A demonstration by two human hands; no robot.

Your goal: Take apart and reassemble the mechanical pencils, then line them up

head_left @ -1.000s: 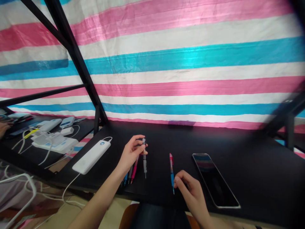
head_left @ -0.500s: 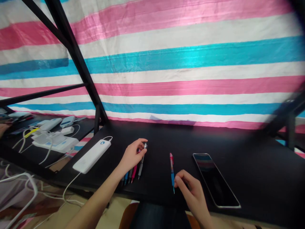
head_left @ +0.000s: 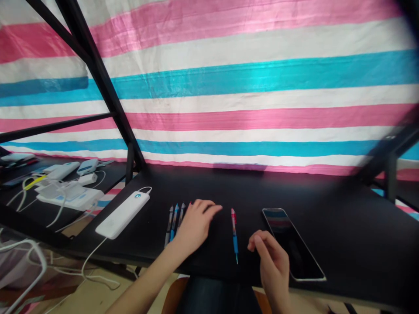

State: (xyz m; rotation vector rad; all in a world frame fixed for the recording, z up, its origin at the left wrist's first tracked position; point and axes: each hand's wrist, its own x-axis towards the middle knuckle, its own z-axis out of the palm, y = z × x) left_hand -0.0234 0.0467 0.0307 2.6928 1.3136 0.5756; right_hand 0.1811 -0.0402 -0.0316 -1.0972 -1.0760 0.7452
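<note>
Left hand: we have the left hand (head_left: 195,223) low above the desk (head_left: 294,187), fingers apart, nothing between the visible fingertips.
Pen row: we count a grey-grip retractable pen (head_left: 168,226), a blue retractable pen (head_left: 173,231) and a dark retractable pen (head_left: 181,213), side by side just left of that hand, which partly covers the row; a pink end (head_left: 190,203) peeks out behind it.
Right hand: we see the right hand (head_left: 271,257) curled, thumb and fingertips together, no object showing in it.
Loose pen: red-and-blue retractable pen (head_left: 235,235) lies between our hands, blue point toward us, touching neither.
Phone: smartphone (head_left: 291,244), screen dark, just beyond the right hand.
Power bank: white power bank (head_left: 121,216), cabled, left of the row; round display (head_left: 138,196) lit, digits too small for us to read.
Pen print: too small for us to read.
</note>
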